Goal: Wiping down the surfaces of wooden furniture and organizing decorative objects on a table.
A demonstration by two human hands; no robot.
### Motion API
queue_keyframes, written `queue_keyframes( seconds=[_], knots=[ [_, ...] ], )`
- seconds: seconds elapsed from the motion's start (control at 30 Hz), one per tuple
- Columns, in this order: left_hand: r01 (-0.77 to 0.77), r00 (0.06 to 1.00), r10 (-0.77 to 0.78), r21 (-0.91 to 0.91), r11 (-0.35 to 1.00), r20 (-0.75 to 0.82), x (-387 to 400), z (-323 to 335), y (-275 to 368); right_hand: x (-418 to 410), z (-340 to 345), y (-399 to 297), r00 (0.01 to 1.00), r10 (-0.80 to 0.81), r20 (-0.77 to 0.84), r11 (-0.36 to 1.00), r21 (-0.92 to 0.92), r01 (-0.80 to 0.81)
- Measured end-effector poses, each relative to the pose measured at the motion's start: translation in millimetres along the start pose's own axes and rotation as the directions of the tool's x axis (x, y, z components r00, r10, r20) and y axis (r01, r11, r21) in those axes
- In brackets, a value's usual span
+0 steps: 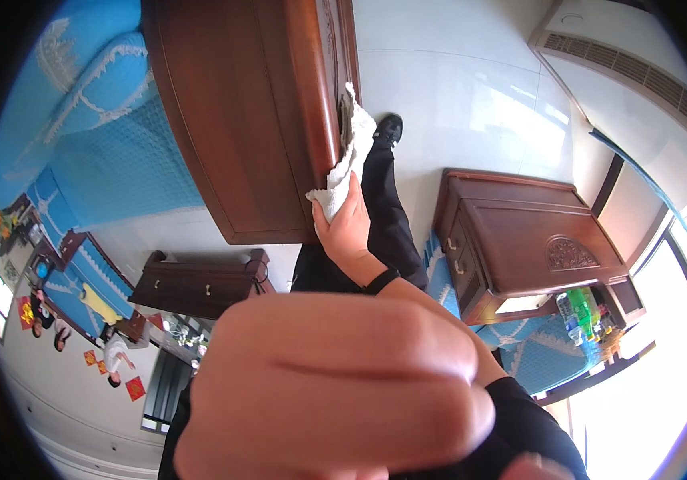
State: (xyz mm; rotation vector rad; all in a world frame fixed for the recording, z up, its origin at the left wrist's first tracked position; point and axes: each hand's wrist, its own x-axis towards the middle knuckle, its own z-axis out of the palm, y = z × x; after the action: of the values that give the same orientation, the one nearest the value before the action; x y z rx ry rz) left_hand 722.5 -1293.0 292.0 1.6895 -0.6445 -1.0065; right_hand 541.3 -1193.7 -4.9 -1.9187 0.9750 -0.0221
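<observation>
My right hand, with a black band at the wrist, grips a crumpled white cloth. The cloth lies along the rounded edge of a reddish-brown wooden table, by its carved side. Thumb and fingers press the cloth near the table's corner. Very close to the camera, my left hand is curled into a fist and covers much of the lower middle. No object shows in it, though its palm side is hidden. My black-trousered leg and black shoe are beside the table.
A wooden cabinet with a carved panel stands right, plastic bottles beyond it. Blue lace-trimmed covers drape the seating at left. A low drawer cabinet stands past the table's end. People are at far left. White tile floor surrounds the furniture.
</observation>
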Motion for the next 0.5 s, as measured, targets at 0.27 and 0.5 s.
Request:
queue_keyframes(
  seconds=[0.27,0.5],
  knots=[
    [-0.302,0.953,0.299,0.061,0.952,0.04,-4,-39,-24,50,-9,-32,0.994,0.109,-0.009,0.994,-0.007,-0.109],
    [-0.032,0.835,0.262,0.432,0.901,-0.485,18,-67,-235,211,-15,-89,0.993,-0.003,-0.114,1.0,0.01,0.004]
  ],
)
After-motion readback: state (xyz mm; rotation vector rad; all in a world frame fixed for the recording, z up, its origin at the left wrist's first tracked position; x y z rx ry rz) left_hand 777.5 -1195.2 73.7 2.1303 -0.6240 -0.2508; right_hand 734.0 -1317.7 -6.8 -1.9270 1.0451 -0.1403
